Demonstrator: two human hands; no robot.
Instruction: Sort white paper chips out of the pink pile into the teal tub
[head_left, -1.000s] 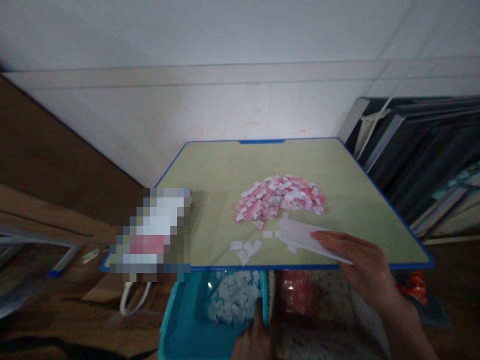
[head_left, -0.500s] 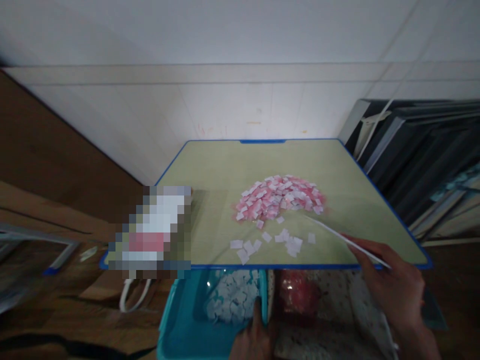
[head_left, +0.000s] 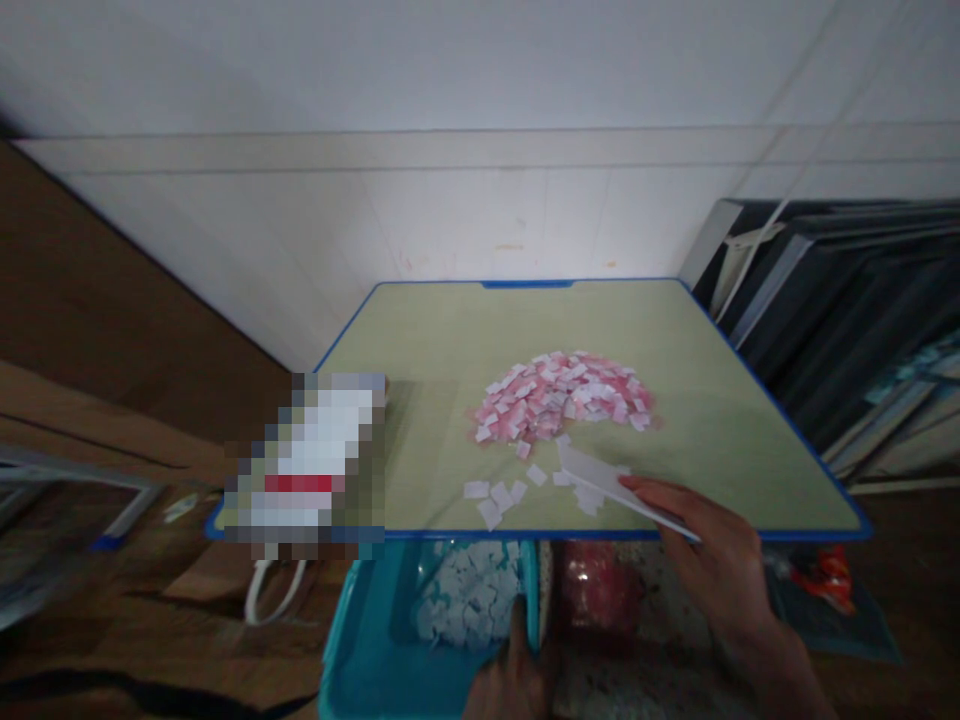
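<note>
A flat, stiff white card [head_left: 600, 478] lies low on the matte green blue-edged worktop [head_left: 450, 340], at ten o'clock from the right hand [head_left: 705, 545] pinching its near end. Its long axis points toward ten o'clock, at scattered small white paper squares [head_left: 499, 495]. The left hand [head_left: 514, 670] grips the smooth teal plastic bin [head_left: 375, 640] rim.

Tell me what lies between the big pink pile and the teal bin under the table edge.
Head view: loose white slips on the table, between the pink pile and the teal bin.
</note>
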